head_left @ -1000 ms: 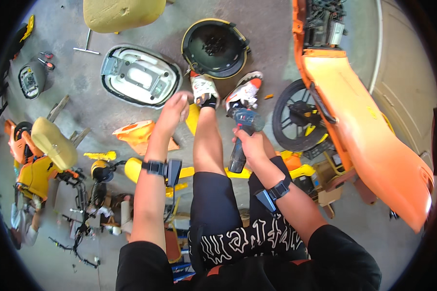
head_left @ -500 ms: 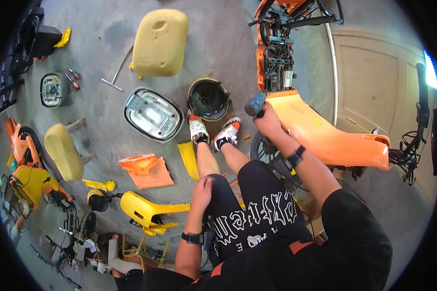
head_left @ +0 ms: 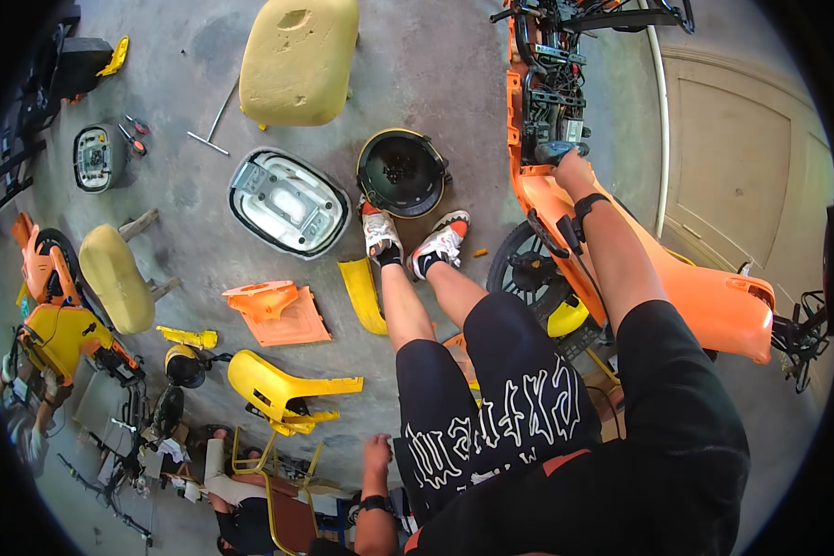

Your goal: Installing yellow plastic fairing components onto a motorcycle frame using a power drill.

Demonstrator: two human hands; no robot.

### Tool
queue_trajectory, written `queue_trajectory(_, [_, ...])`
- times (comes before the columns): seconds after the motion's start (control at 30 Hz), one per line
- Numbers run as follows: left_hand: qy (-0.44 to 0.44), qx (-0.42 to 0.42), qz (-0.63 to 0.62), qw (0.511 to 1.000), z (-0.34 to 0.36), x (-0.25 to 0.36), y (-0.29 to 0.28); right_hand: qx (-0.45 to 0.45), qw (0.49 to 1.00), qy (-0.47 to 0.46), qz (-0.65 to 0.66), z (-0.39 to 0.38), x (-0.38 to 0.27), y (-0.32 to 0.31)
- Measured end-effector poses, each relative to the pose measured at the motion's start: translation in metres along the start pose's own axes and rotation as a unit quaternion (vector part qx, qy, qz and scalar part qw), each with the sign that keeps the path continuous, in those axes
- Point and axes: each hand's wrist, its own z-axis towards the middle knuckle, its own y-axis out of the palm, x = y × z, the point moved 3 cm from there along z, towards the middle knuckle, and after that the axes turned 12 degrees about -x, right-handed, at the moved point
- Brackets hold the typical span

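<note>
At the upper right, my right hand (head_left: pixel 574 173) is wrapped round a blue and dark cordless drill (head_left: pixel 556 150). The drill is over the top end of a large orange scooter body panel (head_left: pixel 639 246), close to the exposed frame and wiring (head_left: pixel 556 93); whether its tip touches anything is hidden. My left hand (head_left: pixel 377 453) hangs beside my left thigh, its fingers curled with nothing visible in them. By my feet an upturned black helmet (head_left: pixel 402 173) lies on the floor, and left of it rests an upturned seat base (head_left: pixel 290 202).
A tan foam seat (head_left: pixel 301 60) and a T-handle wrench (head_left: pixel 210 144) are at the upper left. Orange (head_left: pixel 276 311) and yellow (head_left: pixel 287 387) panels lie about the floor. A scooter wheel (head_left: pixel 530 269) stands below the orange panel. Another person (head_left: pixel 236 500) sits at the lower left.
My right hand has moved right and up with the drill, to the exposed frame. My left hand has left my thigh and dropped down beside it. The view has shifted slightly.
</note>
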Motion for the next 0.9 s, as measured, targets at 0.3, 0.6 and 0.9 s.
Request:
queue_trajectory(0.3, [-0.018, -0.060, -0.216, 0.974, -0.025, 0.026, 0.023, -0.008, 1.000, 0.006, 0.009, 0.002, 0.002, 0.014])
queue_trajectory(0.6, [0.069, -0.050, -0.055, 0.995, -0.016, 0.075, -0.024, 0.155, 0.985, 0.031, -0.068, -0.057, 0.013, 0.003])
queue_trajectory(0.9, [0.173, -0.029, 0.162, 0.971, -0.019, 0.146, -0.070, 0.117, 0.991, -0.069, 0.010, -0.190, -0.008, -0.029])
